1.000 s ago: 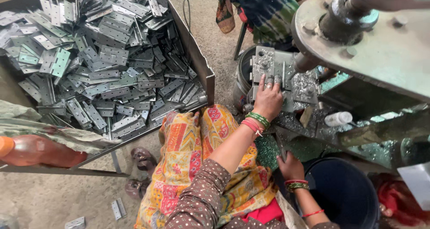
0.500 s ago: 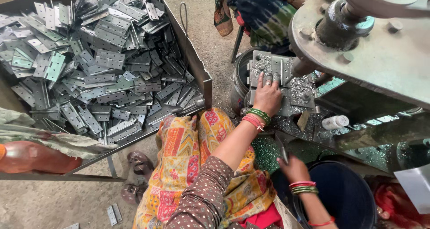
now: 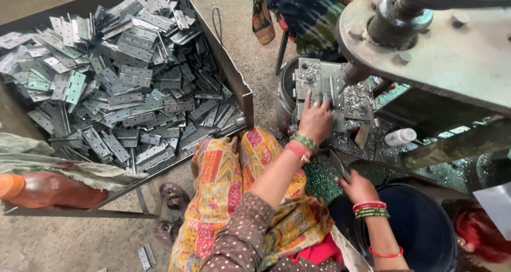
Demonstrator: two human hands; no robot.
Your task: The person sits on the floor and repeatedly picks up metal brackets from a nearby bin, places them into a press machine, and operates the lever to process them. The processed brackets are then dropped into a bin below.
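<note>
a grey metal hinge plate (image 3: 319, 88) lies on the drill machine's bed (image 3: 357, 102), under the spindle, amid shavings. the left hand (image 3: 316, 122) presses flat on it, fingers spread, clasping nothing. the right hand (image 3: 357, 187) sits lower beside a dark bucket (image 3: 426, 229); whether it grips anything i cannot tell. a bin (image 3: 234, 85) heaped with hinges (image 3: 122, 85) stands to the left.

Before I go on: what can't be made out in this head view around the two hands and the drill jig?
- Left hand: fingertips on the jig plate cover what lies beneath.
- Right hand: whether it grips the thin metal piece, too small.
- Drill tip: hidden behind the machine table.
- Dark bucket: contents in shadow.
</note>
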